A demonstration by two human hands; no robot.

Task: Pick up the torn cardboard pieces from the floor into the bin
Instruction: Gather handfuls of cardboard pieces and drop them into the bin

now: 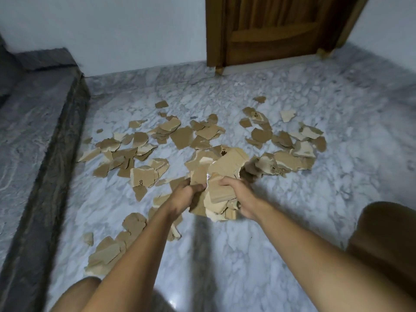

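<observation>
The left hand (185, 194) and the right hand (239, 197) both grip, fingers curled, one thick bundle (221, 174) of torn cardboard between them, fingertips buried in its ragged flat brown sheets. More torn pieces (144, 152) lie scattered and overlapping on the glossy grey-white marble floor (247, 255), from the dark stone step (45, 136) to near the wooden door (270, 30); a rounded brown shape (382, 242) at the right edge is cut off and blurred, and I cannot tell what it is
</observation>
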